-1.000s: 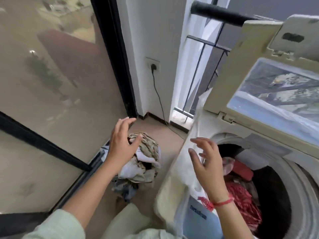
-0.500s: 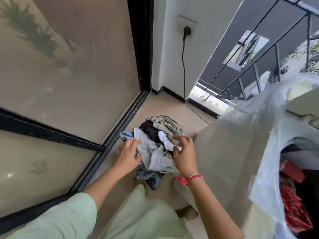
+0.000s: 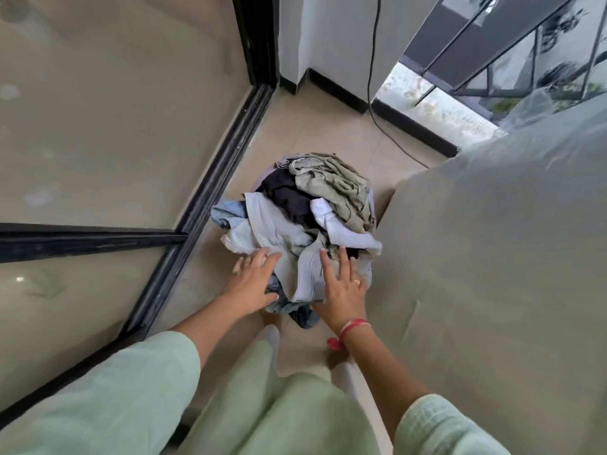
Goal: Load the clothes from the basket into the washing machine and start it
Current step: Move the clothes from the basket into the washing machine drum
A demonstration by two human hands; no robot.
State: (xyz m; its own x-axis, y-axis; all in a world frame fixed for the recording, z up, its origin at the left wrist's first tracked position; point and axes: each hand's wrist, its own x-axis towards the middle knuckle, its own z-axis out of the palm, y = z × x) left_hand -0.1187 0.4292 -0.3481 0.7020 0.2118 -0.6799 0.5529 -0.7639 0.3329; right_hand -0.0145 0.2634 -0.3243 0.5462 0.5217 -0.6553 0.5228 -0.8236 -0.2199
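Far left of the left hand: glass [image 3: 115,126], smooth and reflective, set in a black frame [image 3: 203,205] with a ribbed bottom track.

Left hand [image 3: 254,285]: fingers spread and straight, laid flat on the near-left flank of the clothes [image 3: 328,192]; thumb low, against blue denim. Nothing pinched.

Between and beyond both hands: clothes heaped in a rounded mound on the tiled floor [image 3: 312,126]. Long axis running away from the hands toward the wall corner, near end hanging down toward the feet. Basket hidden under the heap. From the fingertips outward: pale grey stitched cloth, faded denim at the left edge, black cloth in the middle, white knit to the right, crumpled olive-khaki at the far end. All soft and creased. No label or writing legible.

Right hand [image 3: 343,292]: fingers splayed and straight, palm down on the pale grey cloth at the near-right of the mound. Ring [image 3: 358,281] on one finger, red thread band [image 3: 354,325] at the wrist.

Beyond the right hand: black cord [image 3: 370,77] down a white wall.

Right of the right hand: washer [image 3: 492,274], boxy, just beside the heap, under a cloudy plastic cover [image 3: 542,126]. No brand readable.
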